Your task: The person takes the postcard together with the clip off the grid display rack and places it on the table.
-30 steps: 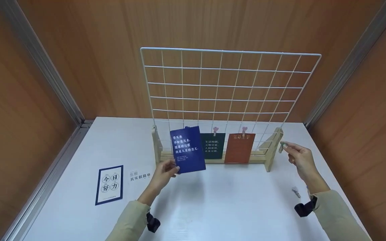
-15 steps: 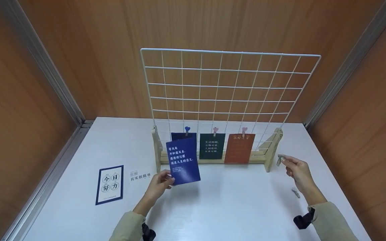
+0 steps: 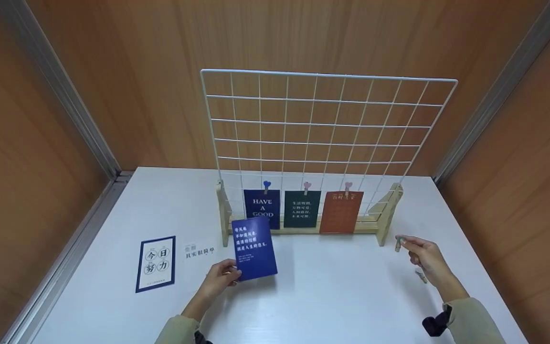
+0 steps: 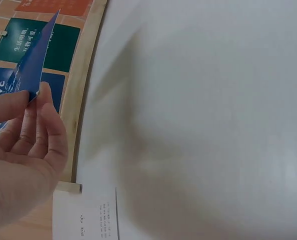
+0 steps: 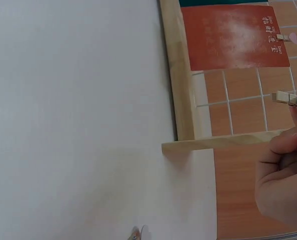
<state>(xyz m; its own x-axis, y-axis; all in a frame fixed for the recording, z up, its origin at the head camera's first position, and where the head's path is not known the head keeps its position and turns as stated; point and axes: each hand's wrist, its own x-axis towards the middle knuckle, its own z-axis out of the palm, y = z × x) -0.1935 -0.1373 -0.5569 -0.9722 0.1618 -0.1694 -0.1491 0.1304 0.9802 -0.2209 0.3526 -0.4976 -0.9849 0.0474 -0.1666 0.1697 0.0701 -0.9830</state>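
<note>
My left hand (image 3: 218, 279) pinches a blue card (image 3: 255, 249) with white writing by its lower left edge, tilted in front of the rack. In the left wrist view the card (image 4: 36, 60) shows nearly edge-on between thumb and fingers. My right hand (image 3: 428, 262) pinches a small wooden clothespin (image 3: 398, 244), whose green end shows in the right wrist view by the fingertips. Behind, a white wire grid rack (image 3: 320, 124) carries three clipped cards: a dark blue card (image 3: 261, 197), a green card (image 3: 302, 220) and a red card (image 3: 342, 212). The held card overlaps the dark blue one's lower part.
Another clothespin (image 3: 420, 275) lies on the white table (image 3: 332, 296) below my right hand. A blue-bordered card (image 3: 156, 264) and a white card with dark writing (image 3: 199, 251) lie at the left. The rack stands on a wooden base (image 3: 382, 227). Wood-grain panels surround the table.
My left hand has drawn the blue card down and slightly left, uncovering the dark blue card and its blue heart clip. My right hand has lowered with its clothespin.
</note>
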